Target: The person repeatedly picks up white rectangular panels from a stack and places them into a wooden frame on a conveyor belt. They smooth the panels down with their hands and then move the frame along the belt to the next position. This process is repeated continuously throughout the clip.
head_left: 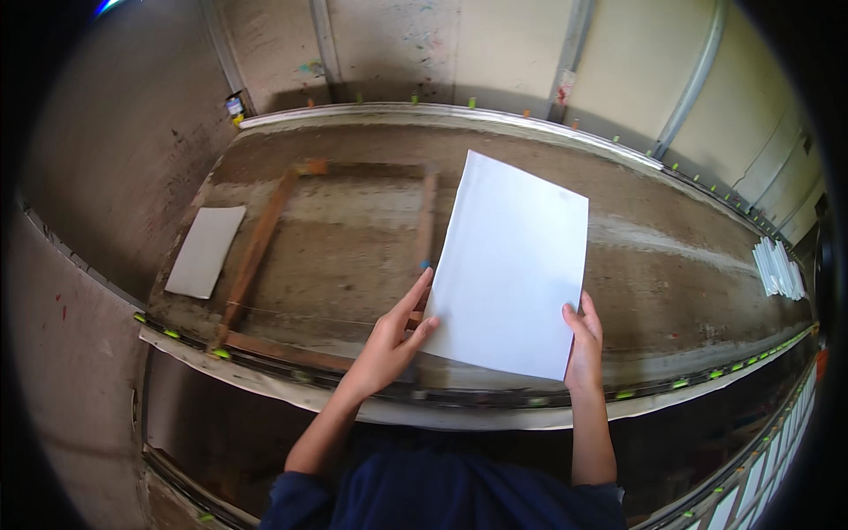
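A large white paper sheet [512, 265] is held up, tilted, over the long worktable. I cannot tell whether it is one sheet or a thin stack. My left hand [391, 340] has its lower left edge between the thumb and the stretched fingers. On the lower right edge, my right hand [585, 340] grips with the thumb on the front and the fingers behind. Just left of the sheet, a wooden frame [256, 252] lies on the table, its right side partly hidden by the paper and my left hand.
A stack of white paper [205, 252] lies on the table left of the frame. At the far right sits a fanned pile of white sheets [779, 268]. Green markers line both long edges of the worktable [654, 309]. A small can [235, 108] stands at the back left corner. Behind rises a paint-spotted wall [503, 53].
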